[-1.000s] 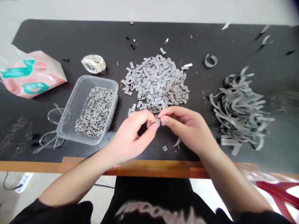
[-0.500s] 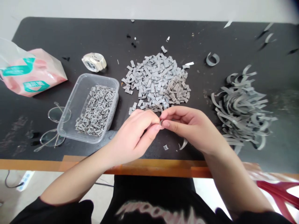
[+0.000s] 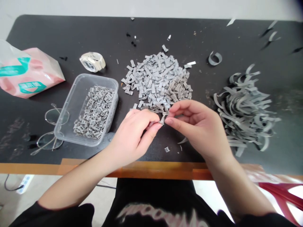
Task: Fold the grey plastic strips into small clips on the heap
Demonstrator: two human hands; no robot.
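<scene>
My left hand (image 3: 139,134) pinches a small grey strap piece (image 3: 163,119) between thumb and index finger; its free end sticks up to the right. Close beside that end is my right hand (image 3: 197,126), its thumb and index fingertips apart with nothing visible between them. Just beyond both hands lies a heap of short grey strap pieces (image 3: 157,77). A single small slotted grey buckle (image 3: 167,149) rests on the table below the hands, near a thin curved grey strip (image 3: 182,141) partly hidden by my right hand.
On the left stands a clear plastic box (image 3: 71,104) holding many small grey buckles (image 3: 96,110), with glasses (image 3: 50,140), a white watch (image 3: 92,61) and a pink package (image 3: 35,74) around it. Loose grey strips (image 3: 246,110) are heaped at the right. Orange-brown tape (image 3: 151,168) runs along the front edge.
My right hand's fingertips have parted and moved slightly away from the strap piece, which now shows more. My left hand still pinches it. The view has shifted a little.
</scene>
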